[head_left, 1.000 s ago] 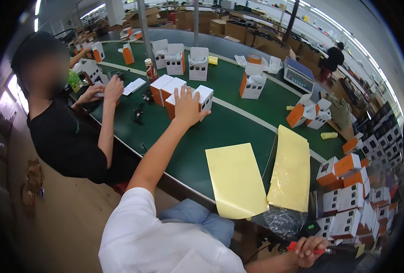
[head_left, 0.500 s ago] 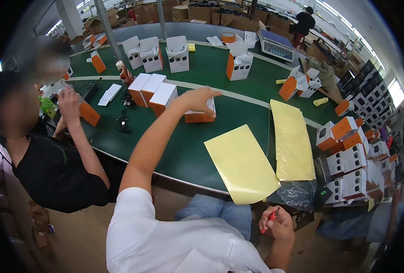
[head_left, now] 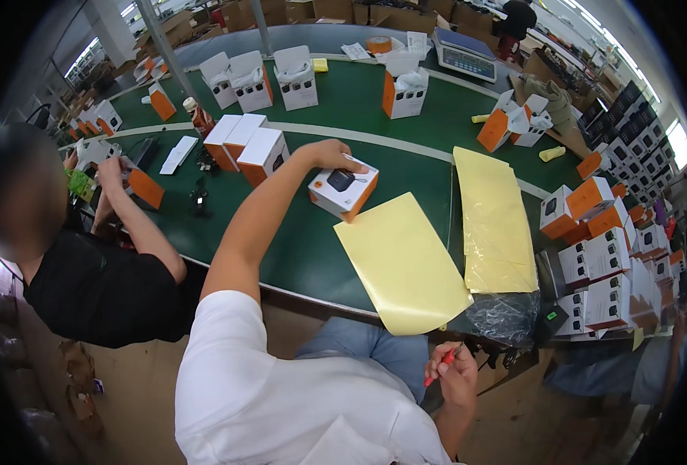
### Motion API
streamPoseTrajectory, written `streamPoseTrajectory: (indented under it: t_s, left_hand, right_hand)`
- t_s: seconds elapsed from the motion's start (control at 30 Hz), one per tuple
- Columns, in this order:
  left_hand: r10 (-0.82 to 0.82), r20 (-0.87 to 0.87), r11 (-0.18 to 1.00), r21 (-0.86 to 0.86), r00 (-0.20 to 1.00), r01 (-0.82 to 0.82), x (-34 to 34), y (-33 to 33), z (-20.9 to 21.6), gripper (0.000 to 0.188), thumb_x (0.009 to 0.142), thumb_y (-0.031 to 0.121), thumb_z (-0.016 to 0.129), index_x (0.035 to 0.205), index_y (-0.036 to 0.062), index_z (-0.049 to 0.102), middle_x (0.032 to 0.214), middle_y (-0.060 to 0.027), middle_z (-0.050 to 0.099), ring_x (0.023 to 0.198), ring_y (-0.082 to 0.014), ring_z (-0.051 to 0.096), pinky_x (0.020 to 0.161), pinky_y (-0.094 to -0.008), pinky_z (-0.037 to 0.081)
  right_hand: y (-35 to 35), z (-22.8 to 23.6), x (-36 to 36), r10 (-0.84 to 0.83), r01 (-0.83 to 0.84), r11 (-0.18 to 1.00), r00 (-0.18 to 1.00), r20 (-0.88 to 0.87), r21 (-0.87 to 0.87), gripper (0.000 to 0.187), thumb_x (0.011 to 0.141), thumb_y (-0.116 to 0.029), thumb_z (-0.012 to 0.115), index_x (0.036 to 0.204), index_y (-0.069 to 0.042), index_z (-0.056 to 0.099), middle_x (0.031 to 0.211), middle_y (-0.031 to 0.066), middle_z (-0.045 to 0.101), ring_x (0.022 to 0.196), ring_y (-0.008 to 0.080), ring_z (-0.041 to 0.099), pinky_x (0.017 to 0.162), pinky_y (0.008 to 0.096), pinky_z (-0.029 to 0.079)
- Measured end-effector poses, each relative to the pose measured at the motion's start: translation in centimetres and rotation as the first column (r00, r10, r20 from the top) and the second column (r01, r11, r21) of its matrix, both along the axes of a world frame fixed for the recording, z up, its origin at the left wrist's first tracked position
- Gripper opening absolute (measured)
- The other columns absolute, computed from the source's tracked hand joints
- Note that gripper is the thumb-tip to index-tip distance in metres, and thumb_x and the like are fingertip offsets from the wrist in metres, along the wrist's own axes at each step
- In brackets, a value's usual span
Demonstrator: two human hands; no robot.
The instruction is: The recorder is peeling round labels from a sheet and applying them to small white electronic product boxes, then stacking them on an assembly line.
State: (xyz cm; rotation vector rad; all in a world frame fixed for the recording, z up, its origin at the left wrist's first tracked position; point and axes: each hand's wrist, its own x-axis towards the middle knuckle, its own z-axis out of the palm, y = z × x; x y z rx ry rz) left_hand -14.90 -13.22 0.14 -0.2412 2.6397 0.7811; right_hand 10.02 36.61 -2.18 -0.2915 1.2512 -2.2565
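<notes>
A small white and orange carton (head_left: 342,189) is tipped up on the green table, its face with a dark device picture turned upward. My left hand (head_left: 334,156) grips it along the far edge, thumb on the printed face. Close to the carton's right lies a sheet of yellow paper (head_left: 401,263), its near end overhanging the table edge. Down by my lap, my right hand (head_left: 453,375) is closed around a slim red pen-like tool (head_left: 441,366); its exact kind is unclear.
Closed cartons (head_left: 263,153) stand left of my forearm. A stack of yellow sheets (head_left: 498,225) lies to the right, beside piled cartons (head_left: 608,301). Open cartons (head_left: 295,80) line the far side near a scale (head_left: 465,56). A co-worker (head_left: 103,287) handles a carton at left.
My left hand has closed on the carton and tilted it, so its printed face shows. My right hand still holds the red tool, and the view has shifted slightly.
</notes>
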Motion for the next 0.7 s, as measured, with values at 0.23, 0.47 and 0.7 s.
streamPoseTrajectory:
  t_s: [0.23, 0.47, 0.7]
  left_hand:
    - [0.142, -0.254, 0.981, 0.167, 0.957, -0.101, 9.1, 0.8, -0.5, 0.089, 0.072, 0.06, 0.087, 0.13, -0.0028, 0.062, 0.123, -0.0211, 0.068, 0.114, -0.0314, 0.066, 0.099, -0.0379, 0.05]
    - [0.087, -0.234, 0.954, 0.3, 0.968, -0.014, 14.3, 2.0, 1.2, 0.085, 0.066, 0.039, 0.095, 0.131, 0.0016, 0.055, 0.121, -0.0172, 0.066, 0.116, -0.0277, 0.062, 0.102, -0.034, 0.047]
    - [-0.041, -0.804, 0.985, -0.133, 0.594, -0.112, 22.0, 4.9, -0.5, 0.071, 0.064, 0.015, 0.094, 0.125, 0.011, 0.059, 0.136, -0.0172, 0.048, 0.135, -0.041, 0.046, 0.109, -0.0464, 0.044]
  right_hand:
    - [-4.0, 0.2, -2.7, -0.004, 0.01, 0.971, 1.0, -0.028, 0.237, 0.027, 0.096, 0.0, 0.062, 0.123, 0.001, 0.058, 0.092, 0.0055, 0.059, 0.073, 0.0127, 0.056, 0.069, 0.0289, 0.049]
    - [-8.4, 0.1, -3.2, 0.06, -0.021, 0.935, 0.993, -0.099, 0.353, 0.026, 0.099, -0.002, 0.06, 0.125, 0.0, 0.06, 0.093, 0.0001, 0.06, 0.078, 0.0054, 0.054, 0.071, 0.0228, 0.048]
    - [-7.8, 1.5, -4.8, 0.061, 0.259, 0.721, 0.9, -0.431, 0.643, 0.032, 0.097, -0.002, 0.063, 0.129, 0.002, 0.065, 0.089, 0.0041, 0.064, 0.075, 0.0131, 0.058, 0.072, 0.0253, 0.049]
